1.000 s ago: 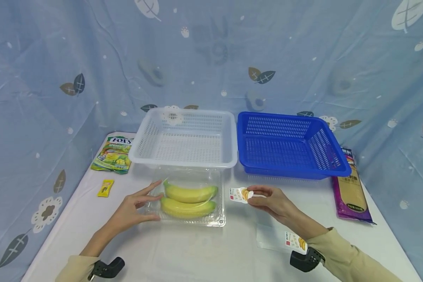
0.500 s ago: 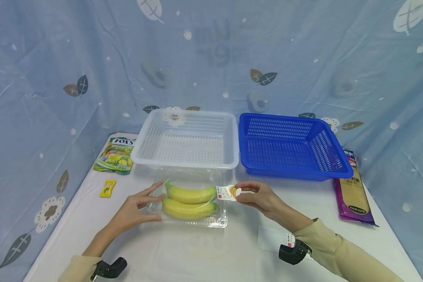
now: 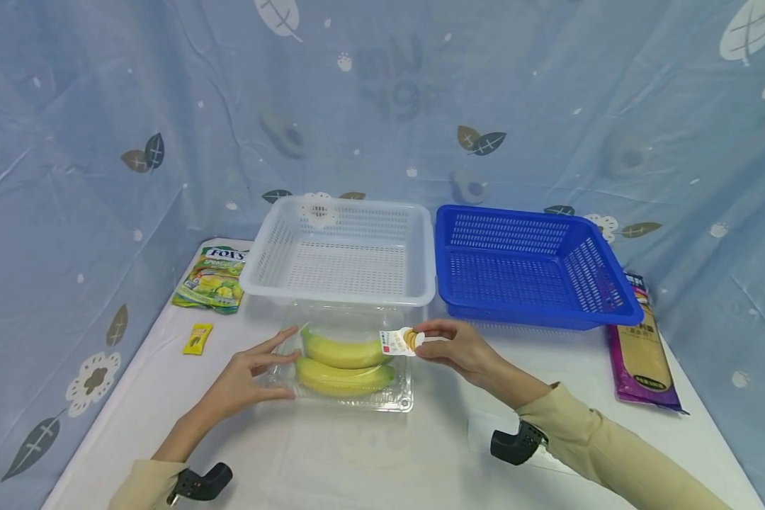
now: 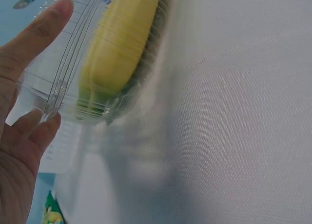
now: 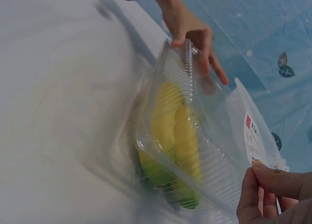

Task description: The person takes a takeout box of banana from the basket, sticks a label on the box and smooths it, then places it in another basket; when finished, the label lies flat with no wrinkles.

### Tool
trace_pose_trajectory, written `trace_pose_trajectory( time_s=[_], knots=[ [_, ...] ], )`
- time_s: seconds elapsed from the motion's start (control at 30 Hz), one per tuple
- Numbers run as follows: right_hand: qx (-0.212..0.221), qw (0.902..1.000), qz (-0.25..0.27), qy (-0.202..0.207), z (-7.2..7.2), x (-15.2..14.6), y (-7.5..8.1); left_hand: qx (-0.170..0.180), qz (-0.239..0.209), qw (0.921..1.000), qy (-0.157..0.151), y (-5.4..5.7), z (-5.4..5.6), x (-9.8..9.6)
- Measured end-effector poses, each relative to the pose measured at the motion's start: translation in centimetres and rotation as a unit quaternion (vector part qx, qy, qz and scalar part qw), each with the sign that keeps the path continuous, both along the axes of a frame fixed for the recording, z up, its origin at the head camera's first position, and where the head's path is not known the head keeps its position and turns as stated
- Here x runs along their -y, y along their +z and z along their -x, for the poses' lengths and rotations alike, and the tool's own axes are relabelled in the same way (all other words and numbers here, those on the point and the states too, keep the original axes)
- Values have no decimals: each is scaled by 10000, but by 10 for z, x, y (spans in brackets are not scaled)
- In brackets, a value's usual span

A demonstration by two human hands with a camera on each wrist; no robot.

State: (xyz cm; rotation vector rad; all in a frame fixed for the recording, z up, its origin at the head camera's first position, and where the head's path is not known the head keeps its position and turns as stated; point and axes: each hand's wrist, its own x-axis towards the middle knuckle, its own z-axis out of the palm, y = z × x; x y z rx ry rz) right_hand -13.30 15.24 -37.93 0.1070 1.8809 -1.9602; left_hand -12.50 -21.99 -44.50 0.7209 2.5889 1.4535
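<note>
A clear plastic clamshell box (image 3: 404, 399) with two yellow bananas (image 3: 344, 377) inside lies in the middle of the table. My left hand (image 3: 241, 379) holds the box by its left end, thumb toward the front and fingers spread toward the back. In the left wrist view, fingertips (image 4: 47, 130) touch the box's ridged rim. Between thumb and fingers, my right hand (image 3: 459, 347) pinches a white label (image 3: 394, 342) printed with bananas. The label hangs over the box's right part; whether it touches the lid cannot be told.
Behind the box stand a white basket (image 3: 338, 292) and a blue basket (image 3: 535, 312). Candy bags (image 3: 213, 280) and a small yellow packet (image 3: 197, 339) lie left. A purple noodle pack (image 3: 644, 354) lies right. A backing sheet (image 3: 481, 431) is partly under the right forearm.
My right hand has moved left with the label, from beside the box to over its right part. My left hand has stayed at the box's left end.
</note>
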Motion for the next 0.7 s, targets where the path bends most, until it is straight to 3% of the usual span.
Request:
trace_pose_trajectory(
  time_s=[0.27,0.47,0.7],
  knots=[
    [9,9998,38,169,9,15,5,129,-6,9999,38,2,0,-1],
    [26,9996,-80,280,15,27,6,39,29,10000,39,1,0,-1],
    [56,9975,-241,664,24,37,7,22,-42,10000,24,-1,1,0]
  ],
)
